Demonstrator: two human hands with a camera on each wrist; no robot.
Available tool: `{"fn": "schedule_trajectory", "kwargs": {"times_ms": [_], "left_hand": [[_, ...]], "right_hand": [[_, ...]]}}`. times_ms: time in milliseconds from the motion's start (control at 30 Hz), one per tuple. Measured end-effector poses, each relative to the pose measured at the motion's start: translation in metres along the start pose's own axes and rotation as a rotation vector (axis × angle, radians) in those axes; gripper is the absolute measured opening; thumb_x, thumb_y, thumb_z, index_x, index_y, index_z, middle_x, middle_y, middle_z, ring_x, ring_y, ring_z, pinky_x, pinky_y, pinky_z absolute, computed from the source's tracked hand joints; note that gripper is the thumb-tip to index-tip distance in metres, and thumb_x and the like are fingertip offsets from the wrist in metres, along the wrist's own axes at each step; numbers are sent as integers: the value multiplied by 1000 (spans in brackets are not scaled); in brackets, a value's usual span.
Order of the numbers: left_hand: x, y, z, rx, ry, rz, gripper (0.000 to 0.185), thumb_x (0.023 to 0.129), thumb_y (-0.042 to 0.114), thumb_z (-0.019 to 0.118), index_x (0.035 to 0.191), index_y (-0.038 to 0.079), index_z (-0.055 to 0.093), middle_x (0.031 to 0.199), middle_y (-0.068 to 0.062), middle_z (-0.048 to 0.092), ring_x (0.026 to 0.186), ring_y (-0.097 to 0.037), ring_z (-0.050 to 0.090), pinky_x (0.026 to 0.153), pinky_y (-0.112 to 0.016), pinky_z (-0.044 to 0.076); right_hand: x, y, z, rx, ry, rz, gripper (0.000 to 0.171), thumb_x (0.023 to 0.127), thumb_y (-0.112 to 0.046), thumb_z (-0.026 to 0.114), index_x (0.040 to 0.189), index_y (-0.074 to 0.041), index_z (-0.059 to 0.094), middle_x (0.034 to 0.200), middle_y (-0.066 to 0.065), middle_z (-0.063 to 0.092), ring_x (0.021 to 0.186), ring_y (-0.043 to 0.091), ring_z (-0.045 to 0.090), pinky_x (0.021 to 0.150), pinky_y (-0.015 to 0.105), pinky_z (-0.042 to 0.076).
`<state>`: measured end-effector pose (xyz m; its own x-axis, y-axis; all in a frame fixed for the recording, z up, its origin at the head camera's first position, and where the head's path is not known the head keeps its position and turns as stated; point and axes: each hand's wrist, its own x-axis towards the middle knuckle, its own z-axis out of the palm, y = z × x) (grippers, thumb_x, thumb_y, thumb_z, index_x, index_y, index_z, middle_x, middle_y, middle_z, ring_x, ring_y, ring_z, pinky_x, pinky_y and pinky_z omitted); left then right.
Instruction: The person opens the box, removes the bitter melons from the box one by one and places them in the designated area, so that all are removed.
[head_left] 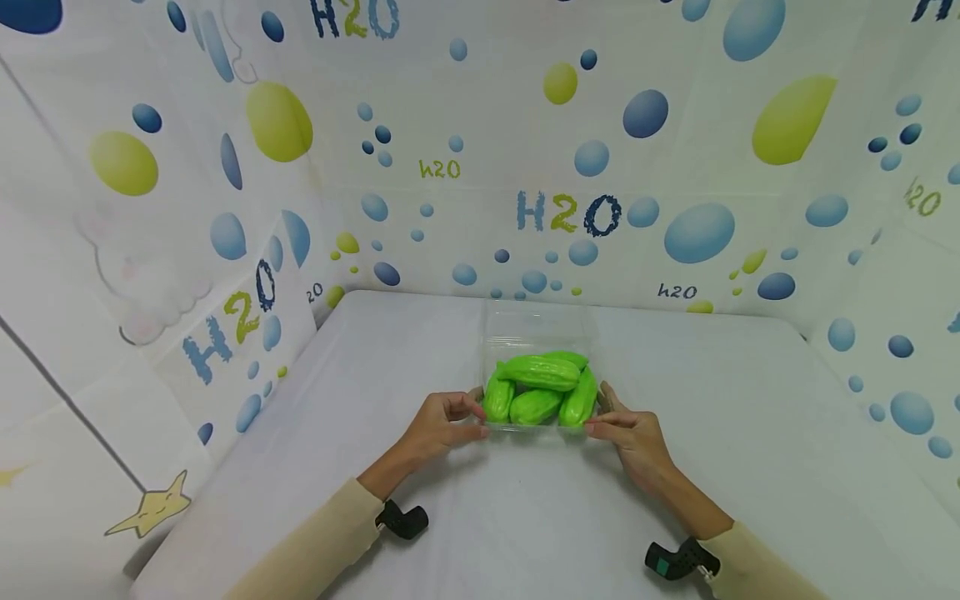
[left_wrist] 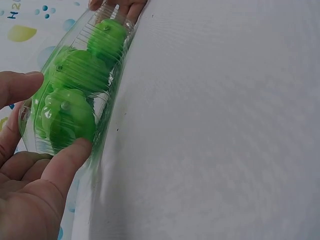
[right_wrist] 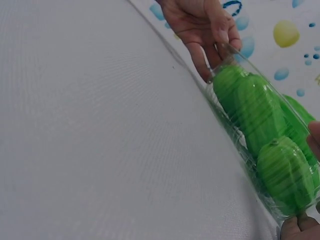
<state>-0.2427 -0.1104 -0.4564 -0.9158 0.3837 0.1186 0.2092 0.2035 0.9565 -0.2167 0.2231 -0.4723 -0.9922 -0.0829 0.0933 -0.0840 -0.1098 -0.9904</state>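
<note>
On the white table, a clear plastic clamshell box [head_left: 522,429] holds several bright green, ridged vegetables [head_left: 542,372] that resemble small bitter melons. One lies across the top of the others. The box's transparent lid [head_left: 537,320] is raised at the back. My left hand [head_left: 442,425] grips the near left corner of the box, its fingers along the side wall. At the opposite corner, my right hand [head_left: 639,443] grips the right side in the same way. Through the front wall in the left wrist view, rounded ends of the vegetables [left_wrist: 67,117] show.
A white cloth [head_left: 720,400] covers the table. Behind it hangs a white curtain [head_left: 487,100] printed with blue and yellow-green drops and H2O lettering, which also runs along the left and right sides. A dark camera mount [head_left: 405,521] sits on the left wrist, another camera mount [head_left: 678,560] on the right.
</note>
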Motion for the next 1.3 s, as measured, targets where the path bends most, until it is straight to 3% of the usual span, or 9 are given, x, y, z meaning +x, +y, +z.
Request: {"fn": "schedule_trajectory", "kwargs": {"times_ms": [233,400,533,667,933,1067,1300], "left_hand": [[0,0,0,0,4,3,21,82,10,80,99,0,73,110,-6,75,130,-32,57,111,-54,40],[1,-2,0,9,6,0,21,82,10,80,99,-1,73,115,-9,74,130,-34,57,111,-55,40],[1,-2,0,19,10,-7,22,82,11,80,99,0,72,118,-10,73,130,-35,57,111,-55,40],[1,-2,-1,19,12,6,25,82,11,81,103,2,71,125,-10,71,131,-34,56,111,-54,40],[1,1,-3,56,6,46,26,82,14,82,104,6,71,144,-17,58,135,-34,53,111,-54,40],[2,0,-3,87,16,63,19,84,15,79,100,7,71,143,-19,58,134,-37,54,110,-55,42],[3,1,-3,111,39,56,11,84,11,78,91,11,70,140,-17,61,134,-34,54,108,-53,44]], "right_hand": [[1,0,1,-3,4,2,25,84,7,75,99,25,66,164,25,20,155,34,9,118,39,21],[1,1,1,1,5,8,19,83,6,75,97,20,70,164,23,20,155,33,8,118,38,21],[1,1,2,-1,7,-1,23,84,6,75,98,22,68,164,24,21,155,34,9,116,27,28],[-1,1,2,-30,8,-26,32,85,6,74,107,26,63,162,27,25,155,36,12,104,14,39],[-2,-8,0,-140,18,-30,58,85,2,76,138,13,53,158,22,37,149,36,33,106,18,41],[0,-13,-3,-206,47,-19,61,91,-4,73,146,5,49,155,21,44,138,36,48,96,16,48],[15,-22,-9,-257,104,23,55,99,-19,66,148,-1,48,145,24,55,126,15,61,91,15,50]]}}
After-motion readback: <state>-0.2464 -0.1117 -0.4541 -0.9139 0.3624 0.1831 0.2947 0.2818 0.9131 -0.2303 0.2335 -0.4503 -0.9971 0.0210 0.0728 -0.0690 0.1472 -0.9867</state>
